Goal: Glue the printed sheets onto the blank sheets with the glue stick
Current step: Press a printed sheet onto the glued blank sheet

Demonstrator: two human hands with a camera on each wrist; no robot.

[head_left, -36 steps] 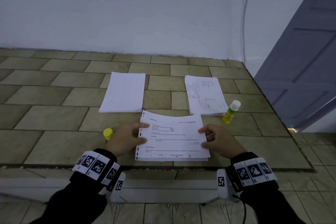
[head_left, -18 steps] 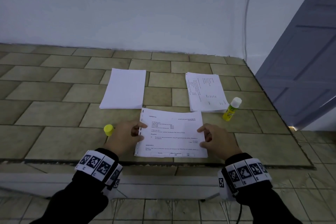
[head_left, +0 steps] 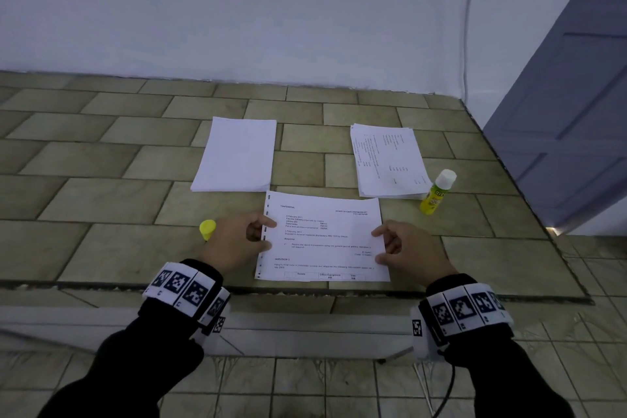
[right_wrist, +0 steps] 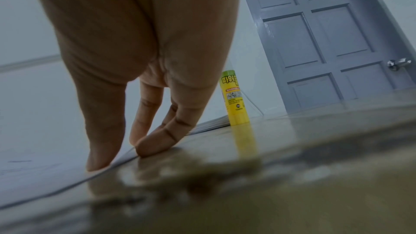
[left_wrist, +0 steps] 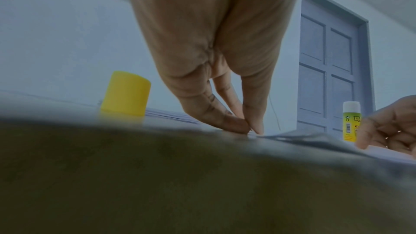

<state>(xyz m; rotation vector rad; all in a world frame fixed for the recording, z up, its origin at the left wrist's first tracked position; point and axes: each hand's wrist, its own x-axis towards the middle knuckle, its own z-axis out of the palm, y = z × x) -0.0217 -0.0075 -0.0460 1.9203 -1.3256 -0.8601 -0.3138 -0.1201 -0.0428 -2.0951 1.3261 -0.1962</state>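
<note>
Lying flat on the tiled bench (head_left: 101,200), the printed sheet (head_left: 325,237) has the left hand (head_left: 234,244) pinching its left edge, fingers together, and the right hand (head_left: 412,253) pinching its right edge. Glue stick (head_left: 437,192) stands uncapped beside the printed stack (head_left: 386,159); yellow cap (head_left: 207,228) just left.

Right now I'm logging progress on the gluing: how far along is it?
Early, it seems. Done: the glue stick stands uncapped, its yellow cap set aside.

In hand: left hand and right hand hold a printed sheet by its side edges; any blank beneath is hidden.

Left: the blank stack and the printed stack.
</note>
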